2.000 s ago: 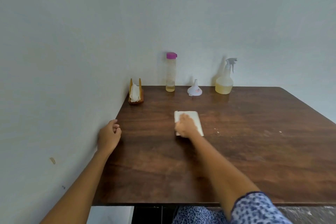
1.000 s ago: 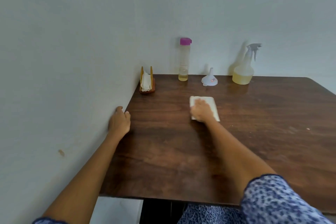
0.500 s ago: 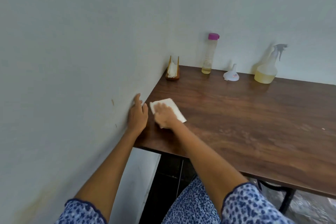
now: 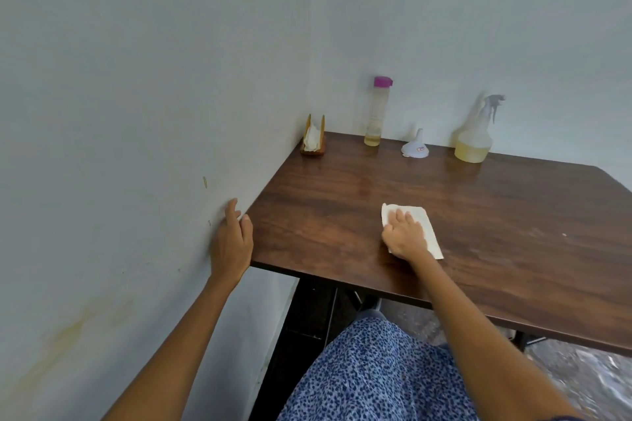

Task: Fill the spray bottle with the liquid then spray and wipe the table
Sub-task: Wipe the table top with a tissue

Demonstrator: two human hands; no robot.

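Folded white paper towel (image 4: 424, 227) flat on the dark wooden table (image 4: 513, 215), near the front edge, pinned under the right hand (image 4: 405, 236), fingers spread and palm pressed down, no pinch. Thin, soft and light by the look of it; likely to bunch or tear once damp, so best driven with a flat palm over its middle, not dragged by a corner. Left hand (image 4: 232, 243) open, fingers loose, braced against the wall (image 4: 136, 147) at the table's near left corner, holding nothing.

Along the back edge, well apart from the towel: spray bottle (image 4: 475, 140) upright, trigger head on, pale yellow liquid filling roughly the lower part of its body. White funnel (image 4: 415, 148) resting mouth down just to its left. Tall clear bottle (image 4: 376, 113) with a purple cap, upright, only a shallow layer of the same yellowish liquid left at the bottom. Small wooden napkin holder (image 4: 313, 140) in the far corner, white napkins inside. Filling apparently finished; wiping under way.
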